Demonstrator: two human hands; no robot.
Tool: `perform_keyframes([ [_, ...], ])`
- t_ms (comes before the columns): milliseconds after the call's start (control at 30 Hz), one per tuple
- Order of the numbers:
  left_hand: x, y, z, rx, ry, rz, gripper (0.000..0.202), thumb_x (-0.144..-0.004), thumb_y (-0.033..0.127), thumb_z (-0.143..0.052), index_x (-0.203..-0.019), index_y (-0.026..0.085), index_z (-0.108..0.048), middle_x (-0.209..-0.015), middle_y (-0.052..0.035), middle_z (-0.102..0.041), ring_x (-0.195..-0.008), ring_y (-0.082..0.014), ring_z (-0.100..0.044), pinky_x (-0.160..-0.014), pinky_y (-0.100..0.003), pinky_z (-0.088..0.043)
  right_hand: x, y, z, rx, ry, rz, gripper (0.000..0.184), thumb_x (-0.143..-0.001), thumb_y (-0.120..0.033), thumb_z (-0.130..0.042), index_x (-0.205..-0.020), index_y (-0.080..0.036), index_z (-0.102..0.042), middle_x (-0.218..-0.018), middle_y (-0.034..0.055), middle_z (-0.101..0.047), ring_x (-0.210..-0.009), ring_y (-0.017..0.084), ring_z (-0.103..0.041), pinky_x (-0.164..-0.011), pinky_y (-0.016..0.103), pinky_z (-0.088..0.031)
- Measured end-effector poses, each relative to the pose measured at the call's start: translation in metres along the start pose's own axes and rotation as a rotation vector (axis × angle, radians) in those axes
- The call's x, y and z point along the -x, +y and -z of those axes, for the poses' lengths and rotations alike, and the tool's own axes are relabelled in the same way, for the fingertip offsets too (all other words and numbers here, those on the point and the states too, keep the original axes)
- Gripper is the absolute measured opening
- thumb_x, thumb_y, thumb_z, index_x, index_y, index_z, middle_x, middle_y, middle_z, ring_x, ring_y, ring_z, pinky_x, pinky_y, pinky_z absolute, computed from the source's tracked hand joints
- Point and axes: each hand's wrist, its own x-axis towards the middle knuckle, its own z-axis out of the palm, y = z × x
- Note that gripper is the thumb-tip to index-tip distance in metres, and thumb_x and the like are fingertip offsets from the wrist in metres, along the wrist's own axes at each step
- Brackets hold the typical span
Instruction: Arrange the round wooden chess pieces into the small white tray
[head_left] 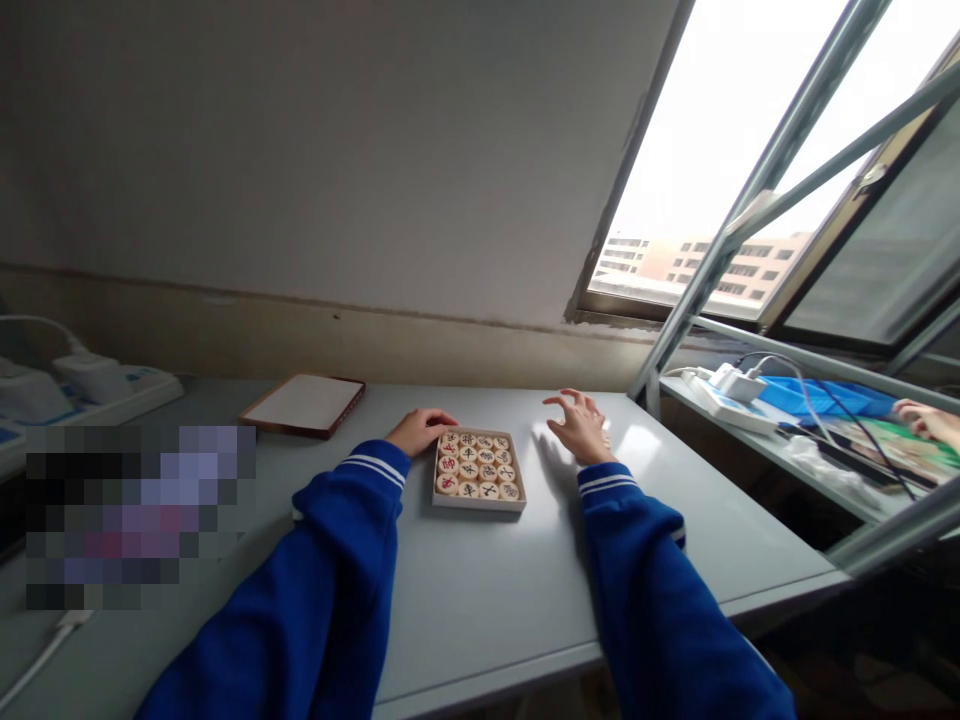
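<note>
A shallow wooden box (437, 483) of round Chinese chess pieces (477, 465) lies on the grey table (487, 590) in front of me. My left hand (418, 430) rests curled on the table, touching the box's far left corner. My right hand (579, 425) hovers just right of the box with its fingers spread; something small and pale shows under its fingertips, too small to make out. Both arms wear blue sleeves with white stripes.
A flat white board with a dark red rim (304, 405) lies at the back left. A power strip with plugs (90, 385) sits far left. To the right, a shelf holds a white power strip (724, 385), cables and blue items; another person's hand (926, 420) shows there.
</note>
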Motion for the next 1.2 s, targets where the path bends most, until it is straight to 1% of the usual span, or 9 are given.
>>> perform_keyframes([
  [100,-0.001,-0.001,-0.001,-0.007,0.004,-0.028,0.029,-0.063,0.02,-0.046,-0.083,0.013,-0.066,-0.088,-0.0055,-0.067,-0.087,-0.0198,-0.058,-0.082,-0.028,-0.044,0.006,-0.042,-0.001,-0.268,-0.079,0.383,0.032,-0.074,-0.02,-0.053,-0.106,-0.023,-0.055,-0.12,0.0077,-0.042,-0.114,0.023,-0.034,-0.092,0.043,-0.031],
  [167,-0.002,-0.003,-0.001,-0.017,0.015,-0.05,0.028,-0.064,0.022,-0.047,-0.082,0.012,-0.066,-0.089,-0.0054,-0.067,-0.089,-0.0199,-0.058,-0.083,-0.028,-0.043,0.014,-0.071,-0.004,-0.394,-0.274,0.645,0.031,-0.075,-0.02,-0.055,-0.106,-0.024,-0.054,-0.116,0.006,-0.045,-0.11,0.019,-0.039,-0.093,0.037,-0.033],
  [233,-0.004,-0.005,-0.001,-0.033,-0.003,-0.058,0.029,-0.064,0.021,-0.047,-0.083,0.012,-0.065,-0.089,-0.0052,-0.067,-0.089,-0.02,-0.057,-0.084,-0.028,-0.042,0.021,-0.091,-0.006,-0.438,-0.378,0.739,0.031,-0.074,-0.014,-0.055,-0.104,-0.022,-0.056,-0.114,0.0061,-0.045,-0.106,0.017,-0.042,-0.091,0.034,-0.036],
  [433,-0.004,-0.008,0.002,-0.034,-0.045,-0.064,0.032,-0.064,0.022,-0.049,-0.09,0.01,-0.064,-0.093,-0.0055,-0.066,-0.092,-0.0197,-0.057,-0.086,-0.028,-0.041,0.028,-0.1,-0.008,-0.441,-0.336,0.694,0.015,-0.077,-0.017,-0.055,-0.091,-0.02,-0.059,-0.103,0.0054,-0.051,-0.101,0.017,-0.044,-0.09,0.033,-0.035],
  [667,-0.003,-0.006,0.003,-0.03,-0.075,-0.059,0.034,-0.065,0.025,-0.05,-0.092,0.011,-0.064,-0.093,-0.0055,-0.066,-0.09,-0.0192,-0.058,-0.085,-0.028,-0.042,0.021,-0.087,0.001,-0.553,-0.366,0.541,0.016,-0.074,-0.024,-0.058,-0.089,-0.017,-0.059,-0.09,0.0029,-0.056,-0.08,0.012,-0.051,-0.072,0.025,-0.042],
  [833,-0.002,-0.006,0.002,-0.038,-0.054,-0.054,0.034,-0.065,0.02,-0.047,-0.093,0.009,-0.064,-0.094,-0.0078,-0.066,-0.089,-0.0193,-0.058,-0.083,-0.028,-0.043,0.009,-0.038,0.014,-0.48,-0.282,0.377,0.02,-0.075,-0.03,-0.055,-0.089,-0.017,-0.06,-0.087,0.0033,-0.058,-0.077,0.013,-0.053,-0.067,0.025,-0.042],
  [1033,-0.001,-0.007,0.002,-0.061,-0.042,-0.062,0.034,-0.065,0.017,-0.047,-0.093,0.011,-0.064,-0.094,-0.0058,-0.066,-0.09,-0.0184,-0.057,-0.084,-0.027,-0.042,0.003,0.025,0.012,0.1,-0.213,0.089,0.014,-0.072,-0.021,-0.055,-0.082,-0.02,-0.064,-0.09,0.0064,-0.057,-0.09,0.023,-0.049,-0.078,0.039,-0.035],
  [1100,-0.001,-0.006,0.002,-0.059,-0.043,-0.058,0.034,-0.065,0.018,-0.046,-0.093,0.011,-0.064,-0.094,-0.0061,-0.066,-0.09,-0.0185,-0.057,-0.084,-0.027,-0.042,0.005,0.022,0.014,0.122,-0.122,0.089,0.014,-0.07,-0.02,-0.057,-0.082,-0.021,-0.064,-0.095,0.0066,-0.056,-0.094,0.024,-0.047,-0.081,0.041,-0.032],
  [1200,0.0,-0.005,0.003,-0.063,-0.049,-0.044,0.033,-0.067,0.02,-0.046,-0.092,0.01,-0.064,-0.094,-0.0066,-0.066,-0.089,-0.0188,-0.058,-0.083,-0.027,-0.043,0.011,-0.01,0.02,-0.151,-0.067,0.243,0.017,-0.072,-0.022,-0.057,-0.089,-0.02,-0.061,-0.095,0.0051,-0.055,-0.082,0.017,-0.05,-0.078,0.035,-0.037],
])
